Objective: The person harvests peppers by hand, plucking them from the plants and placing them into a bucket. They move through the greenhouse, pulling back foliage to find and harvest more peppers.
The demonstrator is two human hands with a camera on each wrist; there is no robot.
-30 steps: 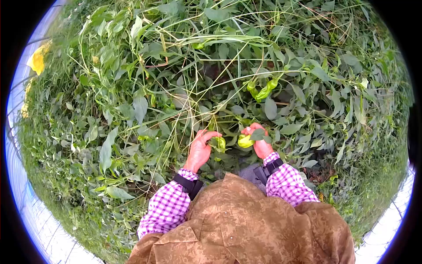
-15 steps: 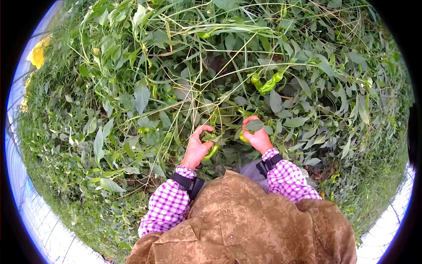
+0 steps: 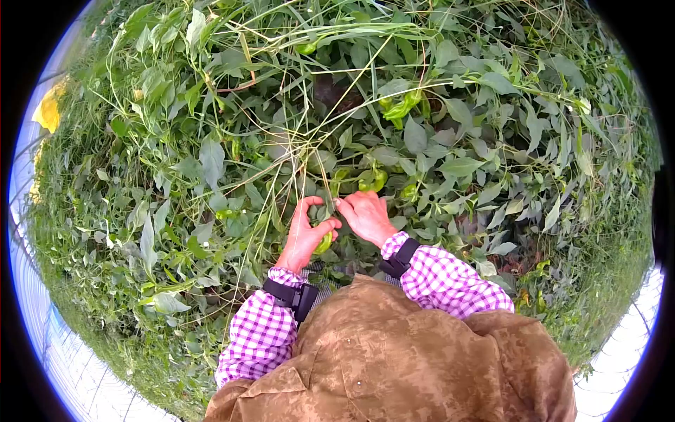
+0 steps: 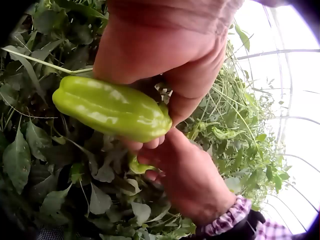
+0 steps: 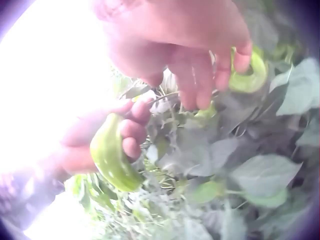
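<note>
My left hand (image 3: pixel 302 235) holds a glossy light-green pepper (image 4: pixel 112 107) against its palm, fingers bent around the stem end. In the right wrist view that pepper hangs below the left fingertips, and a thin stem runs from them towards the right fingers. My right hand (image 3: pixel 367 213) reaches in close beside the left, its fingers bent downward and its thumb towards the left fingertips. A curved green pepper (image 5: pixel 245 75) lies right at the right hand's outer fingers; I cannot tell whether they grip it or the stem.
Dense pepper plants surround both hands, with long dry grass stalks (image 3: pixel 302 151) crossing in front. More green peppers (image 3: pixel 402 109) hang farther forward among the leaves. A yellow object (image 3: pixel 48 112) shows at the far left, and hoops (image 4: pixel 292 120) curve against pale sheeting.
My right hand has moved left from beside the other pepper to meet the left hand. The left hand keeps its pepper. The view has shifted slightly.
</note>
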